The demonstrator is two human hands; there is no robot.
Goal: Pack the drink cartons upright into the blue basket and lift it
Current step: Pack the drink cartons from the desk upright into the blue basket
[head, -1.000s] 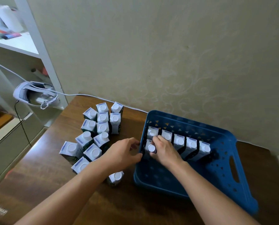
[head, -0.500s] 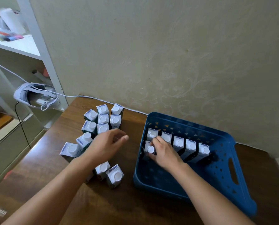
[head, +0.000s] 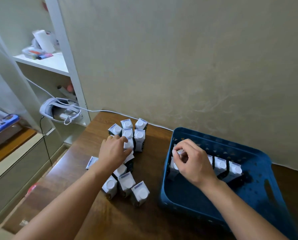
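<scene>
Brown wood makes up the surface (head: 162, 220), pushed against a pale patterned wall, and the packing step is under way with most of the work left.

Upright cartons (head: 125, 163) stand in a loose cluster on the left half of the surface, caps up, running from the far edge toward the near side. The basket (head: 259, 193) sits on the right half, its far wall close to the wall of the room. Inside it a row of cartons (head: 221, 166) stands upright along the far side, and one more carton (head: 174, 168) starts a second row at the left wall of the basket; much of the floor nearer the camera is bare.

The right hand (head: 193, 163) is inside the basket over that left corner, fingers curled, tips pinched at the top of a carton there; its grip looks narrow, though whether it clamps the cap or only steadies it is hard to tell. The left hand (head: 114, 151) is down on the cluster, fingers wrapped round the top of a middle carton, which it appears to be grasping.

Next, in my judgement, the left hand's carton must be lifted clear without toppling its close neighbours, carried right over the basket wall, and set upright beside the second-row carton. Lifting the basket by its handle slot (head: 270, 191) comes much later.
</scene>
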